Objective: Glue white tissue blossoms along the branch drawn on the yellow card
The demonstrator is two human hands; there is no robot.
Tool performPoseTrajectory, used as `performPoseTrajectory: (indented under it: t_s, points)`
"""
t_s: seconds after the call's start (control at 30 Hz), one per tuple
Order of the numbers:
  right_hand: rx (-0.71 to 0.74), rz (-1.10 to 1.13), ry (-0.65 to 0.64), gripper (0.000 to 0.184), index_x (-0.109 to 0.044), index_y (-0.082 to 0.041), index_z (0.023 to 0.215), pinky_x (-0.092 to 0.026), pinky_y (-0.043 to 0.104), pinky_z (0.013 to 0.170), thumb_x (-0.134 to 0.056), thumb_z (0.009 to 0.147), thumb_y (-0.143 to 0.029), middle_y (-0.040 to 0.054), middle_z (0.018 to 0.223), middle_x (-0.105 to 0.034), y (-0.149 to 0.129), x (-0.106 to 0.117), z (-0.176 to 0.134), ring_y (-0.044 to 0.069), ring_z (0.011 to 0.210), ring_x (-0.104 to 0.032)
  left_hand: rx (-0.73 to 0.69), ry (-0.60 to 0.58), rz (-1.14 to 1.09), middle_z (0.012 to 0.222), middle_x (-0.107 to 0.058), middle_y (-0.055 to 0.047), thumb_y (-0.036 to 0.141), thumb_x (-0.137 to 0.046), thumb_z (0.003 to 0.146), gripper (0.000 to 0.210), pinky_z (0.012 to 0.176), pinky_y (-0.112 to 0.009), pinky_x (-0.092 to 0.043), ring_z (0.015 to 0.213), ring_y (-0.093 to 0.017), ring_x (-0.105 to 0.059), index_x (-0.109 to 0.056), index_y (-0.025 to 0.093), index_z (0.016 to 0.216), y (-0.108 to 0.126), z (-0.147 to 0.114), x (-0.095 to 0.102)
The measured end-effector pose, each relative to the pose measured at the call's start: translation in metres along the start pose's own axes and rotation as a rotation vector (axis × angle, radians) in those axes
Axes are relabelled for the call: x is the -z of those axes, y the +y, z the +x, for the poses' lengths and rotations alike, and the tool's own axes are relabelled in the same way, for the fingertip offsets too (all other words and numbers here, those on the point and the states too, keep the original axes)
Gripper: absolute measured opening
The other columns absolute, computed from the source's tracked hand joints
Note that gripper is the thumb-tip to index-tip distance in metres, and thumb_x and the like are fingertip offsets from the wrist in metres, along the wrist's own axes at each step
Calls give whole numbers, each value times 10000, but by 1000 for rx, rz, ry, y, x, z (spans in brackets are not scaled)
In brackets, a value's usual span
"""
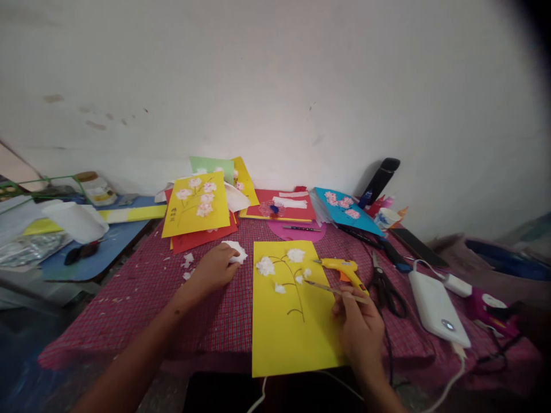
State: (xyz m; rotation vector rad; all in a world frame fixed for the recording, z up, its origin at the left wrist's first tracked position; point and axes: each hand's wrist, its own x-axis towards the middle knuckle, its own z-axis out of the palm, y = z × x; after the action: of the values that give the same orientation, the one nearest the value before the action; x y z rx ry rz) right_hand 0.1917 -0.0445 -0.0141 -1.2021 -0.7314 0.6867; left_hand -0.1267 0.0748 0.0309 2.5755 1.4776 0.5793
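A yellow sheet of paper (279, 338) lies before me, with a painted branch and several white crumpled-paper blossoms (266, 266) on it. My right hand (359, 327) grips a thin paintbrush (322, 286), its tip over the sheet near the small white pieces at the branch. Left of the sheet, my left hand (213, 265) has its fingers closed on a white tissue (236, 251) on the checked tablecloth (224, 315). Small white tissue scraps (188, 261) lie beside that hand.
A yellow glue gun (340, 264) and black scissors (383, 287) lie right of the sheet, near a white power bank (439, 307) with cables. Finished flower cards (198, 201) and a blue card (344, 211) stand at the back. A paper roll (81, 221) is at left.
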Motion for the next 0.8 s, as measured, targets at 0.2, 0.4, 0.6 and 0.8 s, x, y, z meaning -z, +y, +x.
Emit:
performPoseTrajectory:
  t_s: [0.2, 0.4, 0.6, 0.8]
  points:
    - [17, -171, -167, 240, -666, -188, 936, -409, 258, 550, -687, 812, -392, 2, 680, -629, -2, 2, -3, 142, 578, -537, 19, 50, 11, 966, -665, -116, 162, -484, 799, 244, 873, -375, -466, 959, -257, -597, -683, 151, 939, -1, -6, 2]
    - [6, -91, -198, 255, -668, -178, 986, -431, 264, 563, -689, 820, -371, 27, 729, -652, 7, 9, -3, 146, 598, -558, 24, 48, 31, 958, -676, -119, 104, -467, 798, 279, 900, -363, -457, 976, -245, -595, -684, 126, 971, -6, -9, 2]
    - [12, -200, -93, 282, -678, -164, 962, -421, 260, 570, -679, 820, -407, 22, 688, -633, 8, 8, 1, 153, 613, -556, 49, 13, 18, 978, -678, -129, 116, -476, 830, 258, 920, -368, -452, 993, -246, -592, -683, 116, 984, -6, -9, 4]
    - [-43, -215, -286, 326, -722, -195, 978, -488, 293, 627, -757, 731, -405, 67, 830, -717, 2, 6, -2, 188, 679, -614, 37, -9, 42, 1015, -653, -124, 169, -553, 802, 259, 919, -372, -456, 1009, -257, -582, -677, 149, 1028, -7, -9, 0]
